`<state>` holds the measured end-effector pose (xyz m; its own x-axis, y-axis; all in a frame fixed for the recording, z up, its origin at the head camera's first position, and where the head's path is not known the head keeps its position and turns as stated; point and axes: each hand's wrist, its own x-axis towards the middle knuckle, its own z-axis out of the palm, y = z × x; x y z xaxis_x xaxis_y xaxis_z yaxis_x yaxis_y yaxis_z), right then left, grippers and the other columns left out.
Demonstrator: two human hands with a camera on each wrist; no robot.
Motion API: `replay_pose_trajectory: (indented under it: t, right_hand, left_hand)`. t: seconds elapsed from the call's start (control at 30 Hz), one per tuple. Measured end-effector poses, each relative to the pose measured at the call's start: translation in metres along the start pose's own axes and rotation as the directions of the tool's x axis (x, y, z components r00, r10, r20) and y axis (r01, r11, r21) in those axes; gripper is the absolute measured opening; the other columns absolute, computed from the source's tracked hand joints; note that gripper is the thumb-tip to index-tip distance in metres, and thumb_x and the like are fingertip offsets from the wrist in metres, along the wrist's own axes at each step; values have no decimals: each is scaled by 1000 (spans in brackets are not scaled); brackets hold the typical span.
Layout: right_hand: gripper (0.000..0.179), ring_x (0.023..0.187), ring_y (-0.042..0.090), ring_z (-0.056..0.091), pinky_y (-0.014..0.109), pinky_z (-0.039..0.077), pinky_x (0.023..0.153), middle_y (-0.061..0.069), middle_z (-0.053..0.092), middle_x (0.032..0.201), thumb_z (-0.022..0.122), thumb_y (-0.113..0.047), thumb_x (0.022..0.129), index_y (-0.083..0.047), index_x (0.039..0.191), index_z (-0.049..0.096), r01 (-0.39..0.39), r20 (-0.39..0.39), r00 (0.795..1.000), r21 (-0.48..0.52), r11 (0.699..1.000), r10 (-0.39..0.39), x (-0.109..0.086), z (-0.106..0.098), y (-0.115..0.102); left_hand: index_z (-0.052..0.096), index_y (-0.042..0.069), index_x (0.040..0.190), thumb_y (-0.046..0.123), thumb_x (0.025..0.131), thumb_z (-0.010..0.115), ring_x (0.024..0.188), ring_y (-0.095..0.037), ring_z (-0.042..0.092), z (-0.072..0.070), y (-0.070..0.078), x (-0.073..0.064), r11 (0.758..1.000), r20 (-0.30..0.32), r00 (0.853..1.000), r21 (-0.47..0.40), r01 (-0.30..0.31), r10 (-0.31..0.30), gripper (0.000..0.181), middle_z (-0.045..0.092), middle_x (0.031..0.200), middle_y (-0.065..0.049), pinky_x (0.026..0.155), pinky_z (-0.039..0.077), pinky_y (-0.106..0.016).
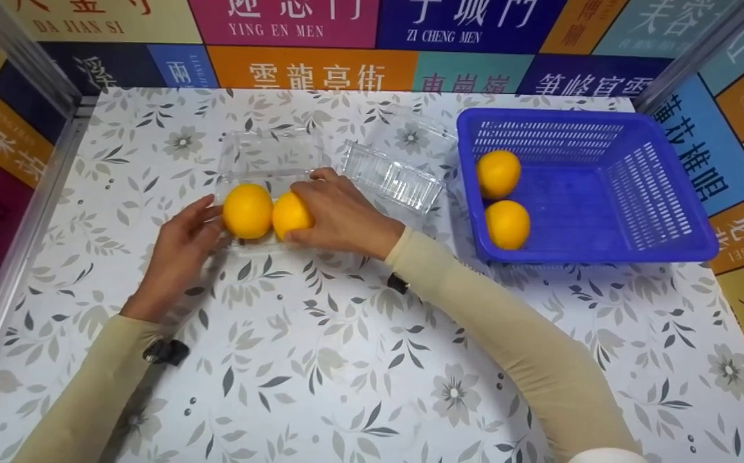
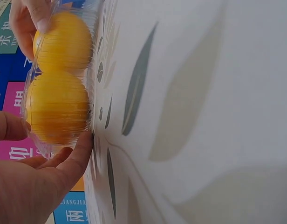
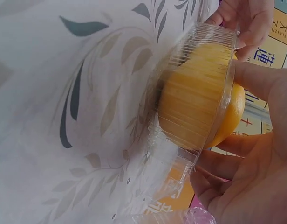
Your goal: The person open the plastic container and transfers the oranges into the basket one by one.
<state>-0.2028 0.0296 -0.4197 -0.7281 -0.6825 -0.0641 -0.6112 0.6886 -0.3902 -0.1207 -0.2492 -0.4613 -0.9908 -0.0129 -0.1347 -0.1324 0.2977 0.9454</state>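
Observation:
Two oranges sit side by side in a clear plastic clamshell box (image 2: 28, 100), whose lid (image 1: 272, 153) lies folded open behind them. My right hand (image 1: 343, 215) grips the right orange (image 1: 287, 217) from above, thumb in front and fingers behind. In the right wrist view this orange (image 3: 199, 107) shows through the ribbed box wall. At the box's left end, my left hand (image 1: 179, 247) holds the side beside the left orange (image 1: 247, 211). The left wrist view shows its thumb at the rim and its fingers low along the base.
A second clear plastic box (image 1: 394, 177) lies open behind my right hand. On the right stands a blue plastic basket (image 1: 590, 252) with an orange (image 1: 498, 173) and another orange (image 1: 507, 224) along its left wall. Printed panels (image 1: 320, 71) border the floral tabletop (image 1: 320, 360).

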Motion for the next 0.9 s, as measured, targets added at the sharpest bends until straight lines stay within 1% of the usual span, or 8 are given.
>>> replay_pose_trajectory:
  t: [0.1,0.2,0.3,0.4,0.5,0.6,0.77,0.9]
  right_hand:
    - [66,152,30,39,48,35,124,-1,70,141,80,-54,95,-15,146,63,-12,-3,1000,8,1000,12,2,1,0]
    - [64,147,29,41,47,37,119,-2,72,136,81,-53,93,-16,142,65,-15,-27,1000,17,1000,15,3,3,1]
    - [63,141,27,43,43,38,116,-1,72,132,81,-54,90,-16,139,68,-13,-69,998,27,1000,15,3,6,3]
    - [63,138,27,46,40,39,115,2,74,130,82,-53,89,-13,136,69,13,-131,991,41,999,-8,2,8,6]
    - [64,135,28,48,39,40,115,7,74,129,83,-52,89,-9,134,70,55,-200,979,70,996,-40,0,10,7]
    - [66,133,29,48,38,42,113,10,74,128,84,-50,89,-6,135,69,94,-268,961,97,991,-65,-4,7,6]
    - [69,132,31,49,39,45,111,12,72,128,84,-50,90,-4,138,68,142,-339,934,74,987,-109,-13,-1,2]
    - [71,131,33,50,41,45,111,14,72,131,86,-49,90,-2,140,67,180,-384,912,57,982,-145,-27,-7,-1]
  left_hand:
    - [32,8,173,21,116,52,128,-24,64,0,0,0,1000,-4,1000,10,0,0,62,54,164,-15,99,57,-18]
    - [31,9,174,23,116,52,129,-24,63,0,-1,-1,1000,-5,1000,18,1,-1,63,54,164,-14,99,56,-18]
    - [30,9,174,23,116,51,131,-23,63,0,-1,0,1000,-2,1000,16,6,-6,63,53,165,-14,100,56,-19]
    - [29,9,175,22,116,51,131,-23,63,0,0,0,1000,0,1000,12,11,-11,64,53,165,-14,101,57,-19]
    - [29,9,174,22,116,51,131,-22,63,1,0,-1,1000,3,1000,1,16,-16,64,53,165,-14,101,57,-19]
    - [30,7,174,21,116,51,131,-22,63,1,1,-2,1000,0,1000,-1,10,-10,63,53,165,-15,99,56,-18]
    - [31,6,173,18,116,51,131,-21,62,2,1,-1,1000,-9,1000,-20,5,-5,62,54,164,-17,99,57,-19]
    - [30,7,174,18,116,51,133,-21,62,3,1,-1,998,-3,1000,-59,21,-21,63,52,166,-16,103,57,-22]
